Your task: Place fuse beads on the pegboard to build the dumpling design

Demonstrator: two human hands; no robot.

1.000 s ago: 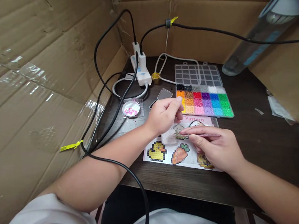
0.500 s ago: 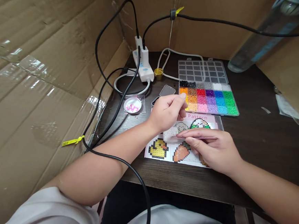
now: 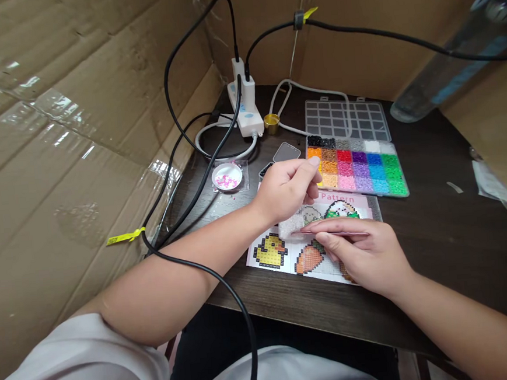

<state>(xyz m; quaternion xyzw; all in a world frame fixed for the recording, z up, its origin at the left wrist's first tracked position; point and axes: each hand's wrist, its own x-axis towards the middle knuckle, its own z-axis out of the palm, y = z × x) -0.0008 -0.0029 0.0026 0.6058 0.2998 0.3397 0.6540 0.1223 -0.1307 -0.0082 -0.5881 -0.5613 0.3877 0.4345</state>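
Observation:
My right hand (image 3: 364,254) pinches thin pink tweezers (image 3: 340,233), their tip at a small clear container of white beads (image 3: 289,225). Above that container my left hand (image 3: 291,187) is closed, thumb against the fingers; what it pinches, if anything, is too small to make out. Under both hands lies a pattern sheet (image 3: 259,260) with a yellow duck (image 3: 269,251), a carrot (image 3: 308,259) and other bead pictures, partly covered by my right hand. Behind my left hand is a divided box of coloured beads (image 3: 359,170), its clear lid (image 3: 347,118) folded back.
A white dish of pink beads (image 3: 227,177) sits at the left, near a power strip (image 3: 248,117) and a gold cup (image 3: 271,123). A black cable (image 3: 216,275) crosses over my left forearm. Cardboard walls (image 3: 78,139) surround the table (image 3: 452,256).
The whole view has shifted slightly, so things appear a little further right. Both hands keep nearly the same pose over the sheet.

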